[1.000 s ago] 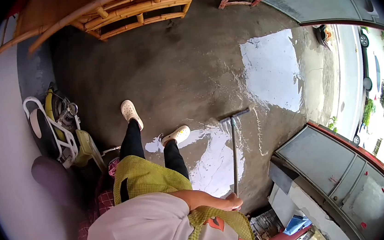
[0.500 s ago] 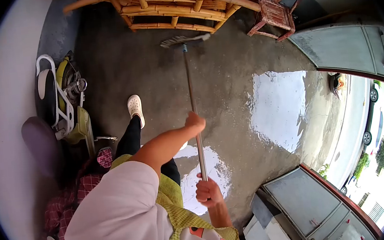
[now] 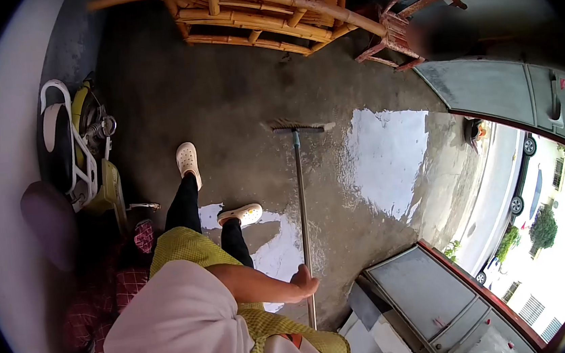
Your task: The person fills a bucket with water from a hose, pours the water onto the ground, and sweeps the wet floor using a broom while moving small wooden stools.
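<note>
Two pale clogs (image 3: pixel 240 214) stand at eleven o'clock from the left hand (image 3: pixel 303 285), which wraps around a long-handled broom (image 3: pixel 303 215). The brush head (image 3: pixel 300 130) lies at twelve, blurred, probably touching the wet floor (image 3: pixel 233 93). The right hand is hidden; its grip cannot be told.

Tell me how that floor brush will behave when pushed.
The floor brush should feel stiff lengthwise, since its pole looks straight. It may twist a little, as the wide head sits crosswise at the far end. It will probably slide fairly easily where the floor looks wet and shiny.
</note>
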### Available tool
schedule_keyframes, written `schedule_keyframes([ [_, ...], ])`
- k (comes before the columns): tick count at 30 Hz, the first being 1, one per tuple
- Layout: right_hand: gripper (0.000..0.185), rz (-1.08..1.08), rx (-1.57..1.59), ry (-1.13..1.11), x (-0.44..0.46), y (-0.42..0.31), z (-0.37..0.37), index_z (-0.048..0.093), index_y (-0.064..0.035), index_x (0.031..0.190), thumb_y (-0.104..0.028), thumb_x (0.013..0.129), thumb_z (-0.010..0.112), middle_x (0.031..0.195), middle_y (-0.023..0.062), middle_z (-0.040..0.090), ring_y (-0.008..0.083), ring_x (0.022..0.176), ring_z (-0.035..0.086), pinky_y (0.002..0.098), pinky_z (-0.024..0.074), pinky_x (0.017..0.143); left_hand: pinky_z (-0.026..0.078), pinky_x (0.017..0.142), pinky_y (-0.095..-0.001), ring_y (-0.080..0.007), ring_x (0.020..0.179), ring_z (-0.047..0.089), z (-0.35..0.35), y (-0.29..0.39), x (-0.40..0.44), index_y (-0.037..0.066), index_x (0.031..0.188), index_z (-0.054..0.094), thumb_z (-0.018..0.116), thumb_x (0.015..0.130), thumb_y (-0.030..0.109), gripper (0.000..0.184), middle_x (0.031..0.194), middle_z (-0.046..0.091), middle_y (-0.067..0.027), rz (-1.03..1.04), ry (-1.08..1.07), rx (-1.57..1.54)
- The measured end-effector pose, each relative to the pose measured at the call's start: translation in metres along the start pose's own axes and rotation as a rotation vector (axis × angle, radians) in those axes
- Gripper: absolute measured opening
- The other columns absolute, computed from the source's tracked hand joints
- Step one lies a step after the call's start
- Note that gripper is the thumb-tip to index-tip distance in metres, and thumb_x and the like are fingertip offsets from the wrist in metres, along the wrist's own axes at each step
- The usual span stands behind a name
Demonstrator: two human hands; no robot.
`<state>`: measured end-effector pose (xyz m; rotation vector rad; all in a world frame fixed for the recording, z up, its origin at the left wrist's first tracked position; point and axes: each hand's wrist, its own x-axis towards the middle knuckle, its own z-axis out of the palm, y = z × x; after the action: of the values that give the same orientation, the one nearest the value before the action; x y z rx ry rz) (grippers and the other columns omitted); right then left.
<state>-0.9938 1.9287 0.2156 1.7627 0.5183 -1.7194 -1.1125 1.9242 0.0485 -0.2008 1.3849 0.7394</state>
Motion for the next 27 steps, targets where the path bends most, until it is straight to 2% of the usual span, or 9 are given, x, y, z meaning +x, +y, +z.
schedule_keyframes([
  [4, 0.018, -0.123, 0.072, -0.291, 0.068, -0.126, 0.052, 0.047, -0.0079, 0.102, -0.006, 0.089, 0.035, 0.048, -0.0063, 0.025, 0.004, 0.034, 0.022, 0.0196, 0.0206, 0.031, 0.048, 0.068, -0.0433, -0.0378, 0.081, 0.058, -0.144, 0.087, 0.109, 0.002, 0.098, 0.038, 0.05, 0.074, 0.014, 0.029, 0.087, 0.057, -0.0239, 0.101, 0.575, -0.162],
  [7, 0.015, -0.132, 0.291, -0.507, 0.102, -0.165, 0.089, 0.047, -0.0088, 0.099, -0.005, 0.087, 0.038, 0.048, -0.0069, 0.025, 0.0035, 0.034, 0.022, 0.0196, 0.0205, 0.03, 0.049, 0.071, -0.0426, -0.0357, 0.086, 0.058, -0.208, 0.144, 0.124, -0.002, 0.102, 0.04, 0.051, 0.076, 0.015, 0.033, 0.094, 0.057, -0.0234, 0.022, 0.503, -0.173],
  [10, 0.012, -0.067, 0.545, -0.514, 0.082, -0.103, 0.093, 0.046, -0.0098, 0.093, -0.003, 0.085, 0.04, 0.048, -0.0073, 0.025, 0.0037, 0.036, 0.025, 0.0195, 0.0229, 0.032, 0.048, 0.073, -0.0422, -0.0369, 0.089, 0.057, -0.151, 0.096, 0.128, -0.004, 0.103, 0.04, 0.053, 0.074, 0.015, 0.037, 0.097, 0.056, -0.0241, 0.026, 0.391, 0.057],
  [11, 0.015, -0.155, 0.293, -0.316, 0.07, -0.076, 0.085, 0.05, -0.0069, 0.091, -0.007, 0.089, 0.035, 0.052, -0.004, 0.032, 0.008, 0.043, 0.036, 0.0185, 0.0298, 0.041, 0.048, 0.074, -0.0416, -0.0366, 0.09, 0.057, -0.126, 0.079, 0.111, -0.004, 0.103, 0.04, 0.053, 0.074, 0.016, 0.039, 0.097, 0.056, -0.0246, 0.038, 0.294, 0.146],
  [14, 0.014, -0.108, -0.163, 0.051, 0.034, -0.032, 0.069, 0.051, -0.0057, 0.094, -0.009, 0.086, 0.04, 0.055, -0.0004, 0.037, 0.0101, 0.048, 0.041, 0.0206, 0.0328, 0.045, 0.049, 0.071, -0.0393, -0.0322, 0.089, 0.058, -0.06, 0.058, 0.065, -0.007, 0.106, 0.041, 0.053, 0.074, 0.013, 0.04, 0.098, 0.055, -0.026, -0.035, -0.137, 0.092],
  [16, 0.015, -0.135, -0.391, 0.173, 0.018, -0.031, 0.066, 0.052, -0.005, 0.095, -0.01, 0.084, 0.042, 0.057, 0.002, 0.04, 0.0115, 0.05, 0.044, 0.0221, 0.0348, 0.047, 0.051, 0.056, -0.0382, -0.0288, 0.073, 0.06, -0.036, 0.044, 0.017, -0.005, 0.098, 0.045, 0.051, 0.07, 0.005, 0.03, 0.083, 0.057, -0.0211, -0.073, -0.093, -0.03],
  [20, 0.02, -0.322, -0.862, 0.325, 0.013, -0.065, 0.087, 0.053, -0.0035, 0.098, -0.012, 0.081, 0.048, 0.061, 0.0067, 0.047, 0.0144, 0.056, 0.05, 0.025, 0.0388, 0.052, 0.05, 0.043, -0.0366, -0.0219, 0.051, 0.056, -0.08, 0.019, -0.041, 0.0, 0.085, 0.047, 0.054, 0.066, 0.001, 0.02, 0.063, 0.054, -0.0132, -0.212, -0.309, -0.517],
  [23, 0.025, -0.507, -1.179, 0.409, 0.015, -0.098, 0.113, 0.053, -0.0024, 0.1, -0.014, 0.078, 0.052, 0.064, 0.0102, 0.052, 0.0165, 0.06, 0.054, 0.0271, 0.0418, 0.055, 0.05, 0.043, -0.0303, -0.0221, 0.051, 0.059, -0.15, 0.019, -0.028, -0.001, 0.08, 0.048, 0.055, 0.07, 0.003, 0.012, 0.061, 0.054, -0.0106, -0.268, -0.114, -0.781],
  [27, 0.033, -0.786, -1.466, 0.412, 0.017, -0.15, 0.163, 0.055, -0.001, 0.103, -0.017, 0.075, 0.058, 0.068, 0.015, 0.059, 0.0194, 0.066, 0.06, 0.03, 0.0459, 0.06, 0.038, 0.032, -0.0298, -0.0207, 0.04, 0.052, -0.263, 0.04, 0.027, 0.0, 0.08, 0.04, 0.039, 0.076, 0.007, 0.008, 0.052, 0.046, -0.0081, -0.102, 0.234, -1.112],
])
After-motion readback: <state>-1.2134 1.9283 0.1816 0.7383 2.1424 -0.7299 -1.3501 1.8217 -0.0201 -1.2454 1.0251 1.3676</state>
